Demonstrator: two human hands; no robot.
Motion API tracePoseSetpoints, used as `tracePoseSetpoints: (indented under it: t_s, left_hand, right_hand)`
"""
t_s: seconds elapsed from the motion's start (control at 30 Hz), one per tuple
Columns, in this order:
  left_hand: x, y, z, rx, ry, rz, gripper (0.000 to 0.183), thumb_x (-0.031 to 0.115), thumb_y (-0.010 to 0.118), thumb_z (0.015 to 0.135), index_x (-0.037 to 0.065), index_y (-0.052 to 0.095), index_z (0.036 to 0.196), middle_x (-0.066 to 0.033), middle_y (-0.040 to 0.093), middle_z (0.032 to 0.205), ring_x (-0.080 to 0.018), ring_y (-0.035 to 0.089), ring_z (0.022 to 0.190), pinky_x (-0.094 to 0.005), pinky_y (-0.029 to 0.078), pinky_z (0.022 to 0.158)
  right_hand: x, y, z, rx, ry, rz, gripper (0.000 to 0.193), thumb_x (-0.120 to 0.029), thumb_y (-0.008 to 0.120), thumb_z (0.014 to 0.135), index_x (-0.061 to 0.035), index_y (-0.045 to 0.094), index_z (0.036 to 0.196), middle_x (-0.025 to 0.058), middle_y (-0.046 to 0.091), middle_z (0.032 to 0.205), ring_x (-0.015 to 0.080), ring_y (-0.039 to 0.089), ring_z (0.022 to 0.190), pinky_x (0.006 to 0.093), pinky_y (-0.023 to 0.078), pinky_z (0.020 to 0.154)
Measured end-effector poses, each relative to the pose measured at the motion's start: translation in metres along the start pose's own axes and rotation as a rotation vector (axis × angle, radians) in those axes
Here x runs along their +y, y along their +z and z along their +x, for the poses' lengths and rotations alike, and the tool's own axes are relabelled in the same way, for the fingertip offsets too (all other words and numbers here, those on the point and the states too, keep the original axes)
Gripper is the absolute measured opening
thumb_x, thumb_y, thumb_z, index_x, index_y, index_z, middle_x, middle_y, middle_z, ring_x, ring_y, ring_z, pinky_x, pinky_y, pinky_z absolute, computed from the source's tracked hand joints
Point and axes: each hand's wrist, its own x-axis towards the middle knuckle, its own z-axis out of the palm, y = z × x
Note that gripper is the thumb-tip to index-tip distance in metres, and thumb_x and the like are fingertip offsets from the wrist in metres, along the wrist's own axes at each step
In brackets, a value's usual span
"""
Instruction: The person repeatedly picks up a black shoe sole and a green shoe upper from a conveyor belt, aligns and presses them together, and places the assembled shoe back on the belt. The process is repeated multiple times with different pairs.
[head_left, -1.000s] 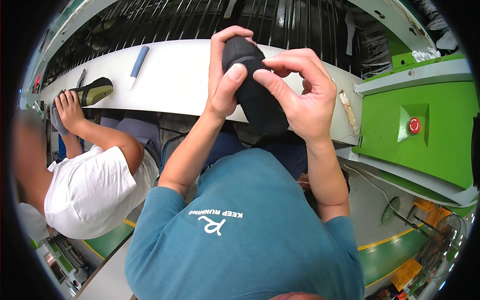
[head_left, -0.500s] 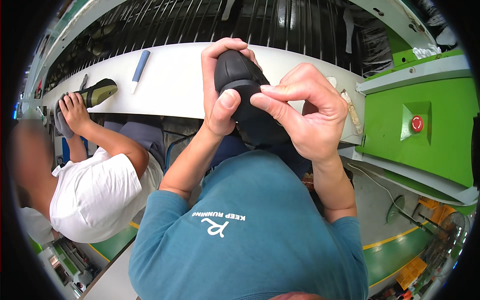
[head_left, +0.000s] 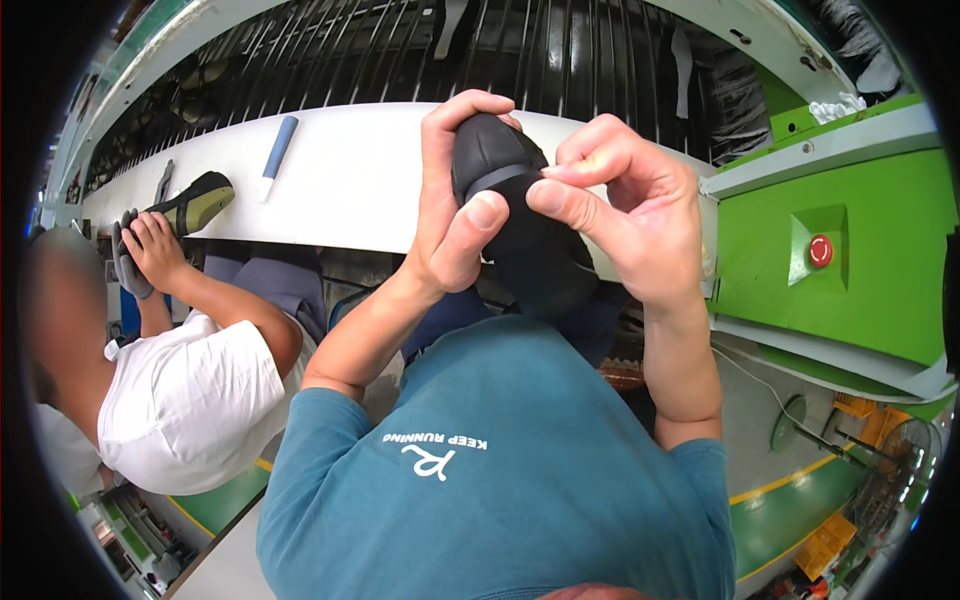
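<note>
A black shoe (head_left: 495, 150) is held up in front of my chest, its rounded end pointing away from me. My left hand (head_left: 455, 215) is closed around its left side, fingers over the far end and thumb on the near face. At the shoe's right edge, my right hand (head_left: 630, 205) makes a pinch of thumb and forefinger. Whatever lies between those fingertips, if anything, is too small to tell. The shoe's near part is dark and sinks into shadow above my lap.
A white table (head_left: 350, 170) carries a blue-and-white pen-like tool (head_left: 279, 157). Beyond it runs a dark roller conveyor (head_left: 360, 60). To the left, a co-worker in a white shirt (head_left: 200, 400) handles an olive and black shoe (head_left: 205, 205). A green machine (head_left: 880, 250) with a red button (head_left: 820, 250) stands right.
Both hands and the shoe sit slightly farther right and lower in the picture, as the whole view has shifted a little. The left hand's hold and the right hand's pinch continue.
</note>
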Motion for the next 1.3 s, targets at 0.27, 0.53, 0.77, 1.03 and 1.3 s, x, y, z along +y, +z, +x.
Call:
tracePoseSetpoints:
  t_s: [0.27, 0.53, 0.77, 1.03, 1.3]
  left_hand:
    - [-0.070, -0.010, -0.036, 0.189, 0.091, 0.047, 0.078, 0.048, 0.067, 0.108, 0.003, 0.029, 0.159, -0.0239, 0.058, 0.136, -0.0293, 0.061, 0.124, -0.0462, 0.048, 0.112]
    - [-0.076, -0.032, -0.112, 0.210, -0.035, 0.090, 0.074, 0.044, 0.073, 0.104, 0.000, 0.038, 0.152, -0.0251, 0.050, 0.147, -0.0370, 0.060, 0.138, -0.0504, 0.048, 0.116]
    - [-0.079, -0.035, -0.116, 0.232, -0.047, 0.077, 0.074, 0.043, 0.080, 0.100, 0.000, 0.043, 0.147, -0.0222, 0.049, 0.146, -0.0391, 0.062, 0.139, -0.0508, 0.052, 0.115]
    - [-0.074, -0.035, -0.112, 0.236, -0.089, 0.076, 0.063, 0.031, 0.078, 0.101, 0.000, 0.044, 0.144, -0.0230, 0.050, 0.145, -0.0395, 0.062, 0.139, -0.0509, 0.053, 0.115]
    - [-0.073, -0.033, -0.108, 0.261, -0.105, 0.050, 0.063, 0.033, 0.076, 0.102, -0.001, 0.044, 0.145, -0.0250, 0.052, 0.147, -0.0403, 0.063, 0.139, -0.0513, 0.052, 0.116]
  right_hand:
    - [0.051, 0.010, 0.012, -0.015, -0.004, -0.388, 0.012, -0.010, 0.091, 0.086, -0.0041, 0.086, 0.095, 0.0076, 0.078, 0.094, 0.0216, 0.070, 0.096, 0.0373, 0.056, 0.089]
    - [0.067, 0.041, -0.040, -0.063, 0.135, -0.551, 0.027, -0.016, 0.092, 0.083, -0.0108, 0.083, 0.108, -0.0009, 0.084, 0.094, 0.0237, 0.069, 0.105, 0.0406, 0.052, 0.101]
    - [0.067, 0.036, -0.043, -0.097, 0.185, -0.568, 0.029, -0.018, 0.093, 0.083, -0.0111, 0.081, 0.108, -0.0025, 0.085, 0.096, 0.0216, 0.070, 0.107, 0.0401, 0.050, 0.104]
    - [0.076, 0.030, -0.038, 0.007, 0.218, -0.694, 0.062, -0.039, 0.100, 0.075, -0.0105, 0.072, 0.123, 0.0033, 0.073, 0.105, 0.0256, 0.070, 0.103, 0.0435, 0.047, 0.103]
    - [0.084, 0.006, -0.055, -0.067, 0.049, -0.795, 0.048, -0.037, 0.103, 0.072, -0.0105, 0.074, 0.100, 0.0035, 0.075, 0.112, 0.0275, 0.071, 0.109, 0.0449, 0.049, 0.106]
